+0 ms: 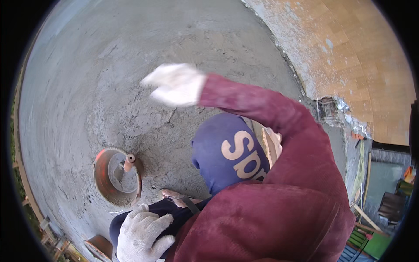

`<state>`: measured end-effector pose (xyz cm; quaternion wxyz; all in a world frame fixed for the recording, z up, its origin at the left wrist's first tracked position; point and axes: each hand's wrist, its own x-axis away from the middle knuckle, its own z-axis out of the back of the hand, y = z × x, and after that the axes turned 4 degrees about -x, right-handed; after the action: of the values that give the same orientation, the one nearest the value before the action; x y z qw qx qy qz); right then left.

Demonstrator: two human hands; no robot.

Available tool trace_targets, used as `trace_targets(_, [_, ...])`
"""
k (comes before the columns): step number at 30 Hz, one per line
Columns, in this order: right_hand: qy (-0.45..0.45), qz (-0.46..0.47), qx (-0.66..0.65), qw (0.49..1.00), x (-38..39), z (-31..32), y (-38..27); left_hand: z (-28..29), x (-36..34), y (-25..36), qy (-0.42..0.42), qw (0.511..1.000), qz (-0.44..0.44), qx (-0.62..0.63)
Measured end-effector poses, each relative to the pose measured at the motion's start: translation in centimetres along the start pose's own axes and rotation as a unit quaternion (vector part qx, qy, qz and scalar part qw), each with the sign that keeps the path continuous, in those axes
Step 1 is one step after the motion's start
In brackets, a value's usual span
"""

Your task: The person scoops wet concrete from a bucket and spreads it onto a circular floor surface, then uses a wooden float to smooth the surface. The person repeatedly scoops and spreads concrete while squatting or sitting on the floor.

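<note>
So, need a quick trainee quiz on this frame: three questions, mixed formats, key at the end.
1. Multiple choice: what colour is the glove on the left hand? A) black B) white C) orange
2. True or false: in this view, the bucket with a tool handle at its rim lies left of the right hand.
3. Short answer: which hand is blurred?

Key: 1. B; 2. True; 3. The right hand.

Grey cement floor (109,78), rough — bucket (102,178) on it

The grey cement surface (118,96) looks rough and streaked.
</note>
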<state>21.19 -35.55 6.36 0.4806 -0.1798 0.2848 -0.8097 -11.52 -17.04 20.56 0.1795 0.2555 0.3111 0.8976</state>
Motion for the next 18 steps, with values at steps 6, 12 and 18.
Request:
trace_targets(6, [0.116,-0.578,0.113,0.8,35.6,-6.1,11.8,2.8,-5.1,-1.3,0.006,0.999,-0.035,0.004])
trace_targets(12, [0.178,-0.594,0.046,0.783,43.6,-16.3,9.8,4.3,-14.9,-2.8,-0.05,0.992,-0.108,-0.04])
trace_targets(18, [0.29,-0.415,0.076,0.859,38.5,-3.7,17.9,6.4,-18.0,-2.1,-0.185,0.981,0.055,-0.027])
